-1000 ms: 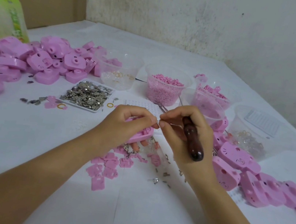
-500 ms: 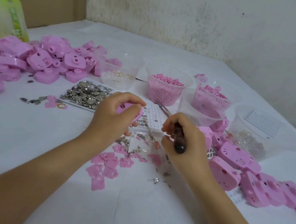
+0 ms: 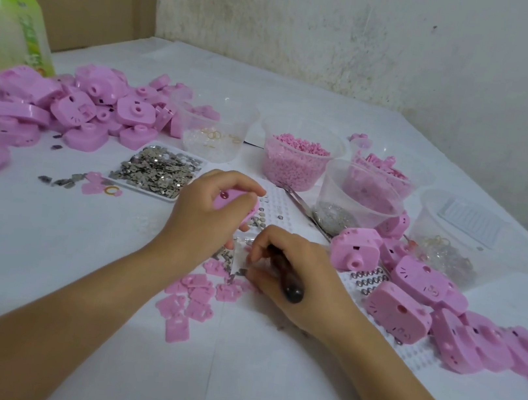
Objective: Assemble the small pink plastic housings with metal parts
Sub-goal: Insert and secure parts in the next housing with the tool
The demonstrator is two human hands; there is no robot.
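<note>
Grips a small pink plastic housing (image 3: 233,200) in the left hand (image 3: 204,221) over the white surface (image 3: 45,235); clutches a dark wooden-handled tool (image 3: 289,284) in the right hand (image 3: 306,271), fingertips at loose silver metal clips (image 3: 240,271). Could fumble one, crowded by the tool.

Left hand (image 3: 207,217), right hand (image 3: 301,275), fingers (image 3: 236,179) curled

I see one pink housing (image 3: 234,203) tilted, holed face up, gripped in my left hand (image 3: 205,218). More housings lie in a heap (image 3: 74,109) at far left on the counter (image 3: 40,269), and others are strewn at right (image 3: 414,284). Shiny metal parts (image 3: 157,168) fill a white tray (image 3: 141,187), and a few loose ones (image 3: 225,255) lie below the held housing.
</note>
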